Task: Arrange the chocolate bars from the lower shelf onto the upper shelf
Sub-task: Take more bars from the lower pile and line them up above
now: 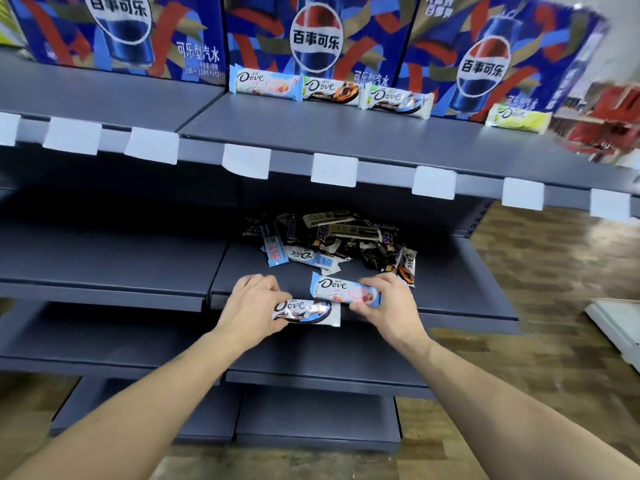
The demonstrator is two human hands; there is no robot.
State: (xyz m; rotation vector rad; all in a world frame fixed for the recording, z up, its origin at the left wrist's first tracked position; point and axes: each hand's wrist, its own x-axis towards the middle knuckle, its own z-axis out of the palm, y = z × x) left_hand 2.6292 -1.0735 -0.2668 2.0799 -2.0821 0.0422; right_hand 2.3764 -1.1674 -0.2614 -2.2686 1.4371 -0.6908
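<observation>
Pinching one Dove bar each, left hand and right hand hover over grey lower shelf.

Chocolate bars heaped on lower shelf — four on upper shelf.

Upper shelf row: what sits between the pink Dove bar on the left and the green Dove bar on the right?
In the head view, two Dove bars lie between the pink bar and the green bar: a dark one, then a white-and-dark one, followed by bare shelf.

Four bars line the upper shelf; a pile lies on the lower shelf.
</observation>
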